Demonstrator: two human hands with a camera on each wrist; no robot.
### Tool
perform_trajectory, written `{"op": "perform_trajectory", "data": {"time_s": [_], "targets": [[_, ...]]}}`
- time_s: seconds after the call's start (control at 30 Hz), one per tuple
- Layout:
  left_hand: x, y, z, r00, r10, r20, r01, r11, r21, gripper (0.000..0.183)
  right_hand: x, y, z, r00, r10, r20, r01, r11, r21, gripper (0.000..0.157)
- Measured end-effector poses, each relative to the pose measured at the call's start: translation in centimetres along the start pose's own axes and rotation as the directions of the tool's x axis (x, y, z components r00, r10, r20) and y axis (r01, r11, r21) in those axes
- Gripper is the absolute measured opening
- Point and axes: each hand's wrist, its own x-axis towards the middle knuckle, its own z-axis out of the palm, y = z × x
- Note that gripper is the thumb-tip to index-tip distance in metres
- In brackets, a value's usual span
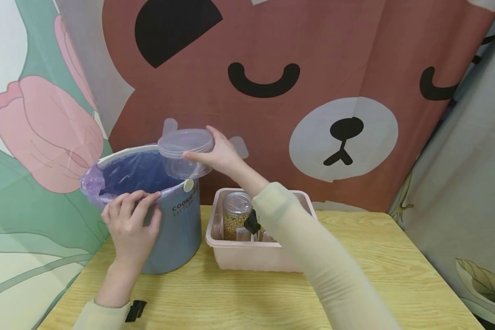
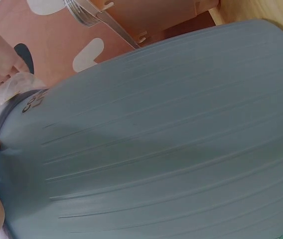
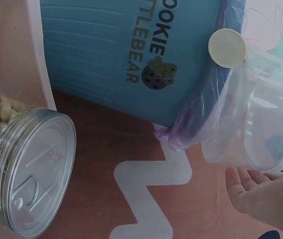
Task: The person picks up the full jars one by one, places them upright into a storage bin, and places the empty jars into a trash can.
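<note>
A blue trash can (image 1: 175, 238) stands on the table, lined with a purple plastic bag (image 1: 92, 185) folded over its rim. My left hand (image 1: 132, 220) grips the near rim, fingers over the edge and thumb against the outer wall, seen at the left edge of the left wrist view. With my right hand (image 1: 222, 156) I hold a clear round plastic tub (image 1: 181, 165), its lid on top, at the can's right rim. No contents show inside the tub. In the right wrist view, the tub (image 3: 266, 114) is beside the can's cream round handle joint (image 3: 226, 48).
Right of the can sits a pink bin (image 1: 251, 254). Inside it stands a clear jar of peanut-like pieces (image 1: 236, 220) with a pull-ring lid; a black item (image 1: 252, 222) is beside it, partly behind my right sleeve. A bear-print curtain (image 1: 264, 119) hangs behind the wooden table (image 1: 231, 298).
</note>
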Motion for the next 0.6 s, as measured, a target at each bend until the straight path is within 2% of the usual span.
{"op": "perform_trajectory", "data": {"time_s": [0.27,0.6], "targets": [[0.1,0.1,0.1,1.0,0.002,-0.023,-0.002,1.0,-0.002,0.016,-0.8,0.6,-0.8,0.998,-0.055,0.027,0.053,0.996,0.072,0.098],[0.1,0.2,0.0,1.0,0.002,-0.024,-0.002,1.0,0.001,0.014,-3.2,1.2,-3.6,0.995,-0.103,0.006,0.103,0.991,0.086,0.089]]}}
